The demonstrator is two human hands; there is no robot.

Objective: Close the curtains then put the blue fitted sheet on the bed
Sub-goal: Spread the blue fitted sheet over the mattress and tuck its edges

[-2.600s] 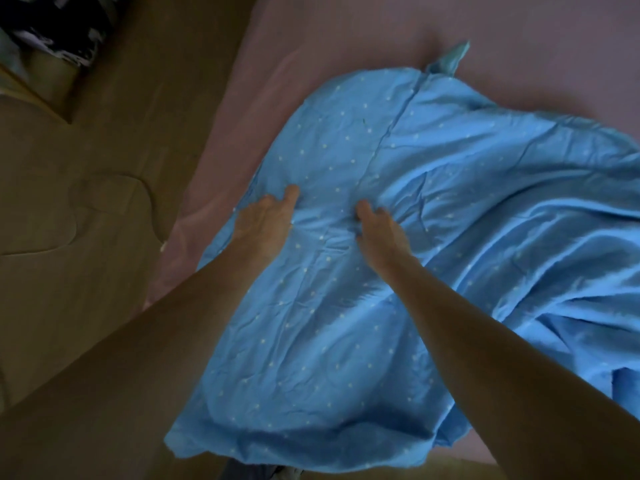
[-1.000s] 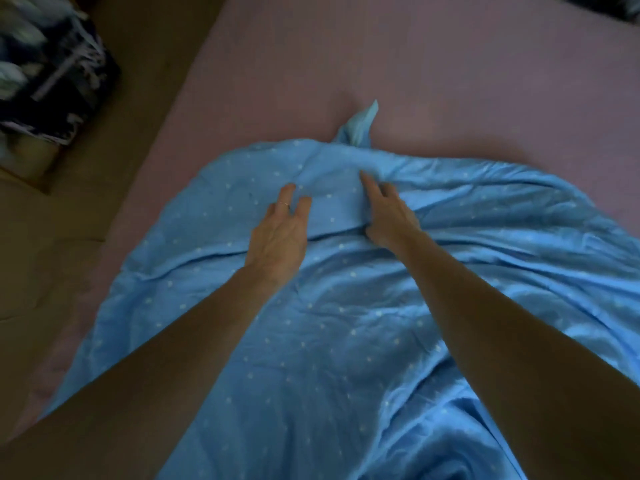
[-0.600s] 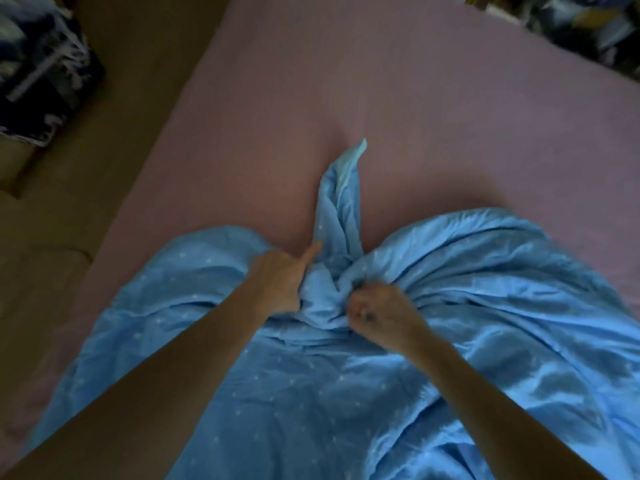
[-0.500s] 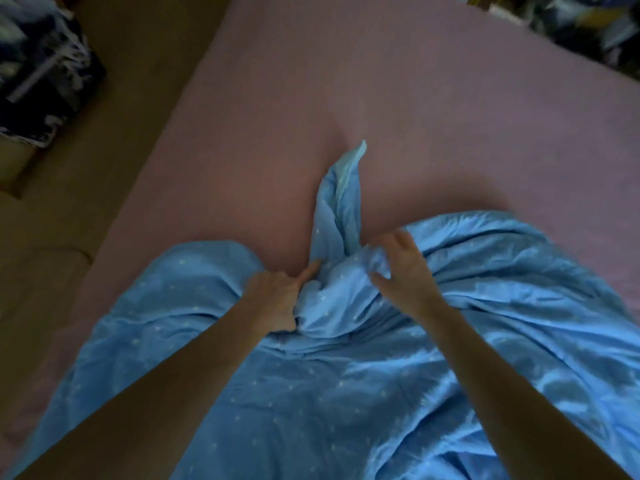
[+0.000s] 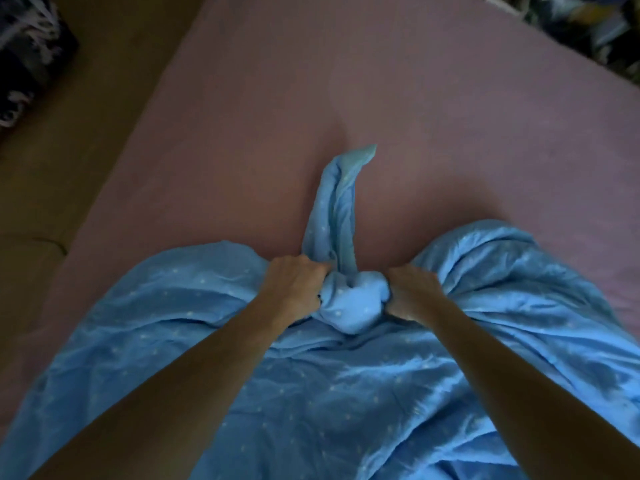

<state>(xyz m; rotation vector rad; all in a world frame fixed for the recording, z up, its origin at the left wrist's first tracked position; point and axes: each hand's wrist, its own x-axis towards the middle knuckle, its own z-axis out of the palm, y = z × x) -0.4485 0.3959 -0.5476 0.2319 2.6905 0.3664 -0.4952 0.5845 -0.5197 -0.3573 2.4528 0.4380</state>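
Blue with pale dots, the fitted sheet (image 5: 346, 393) lies crumpled over the near part of the bed (image 5: 398, 98). I see a narrow twisted tail of it reaching away across the bare pink surface. The left hand (image 5: 294, 289) and right hand (image 5: 412, 292) are both curled tight into the fabric, one on either side of a bunched wad. The light is dim. Left of the bed runs a tan floor (image 5: 86, 133), with a dark patterned bundle (image 5: 27, 46) in the far left corner and blurred clutter (image 5: 588, 26) at far right.
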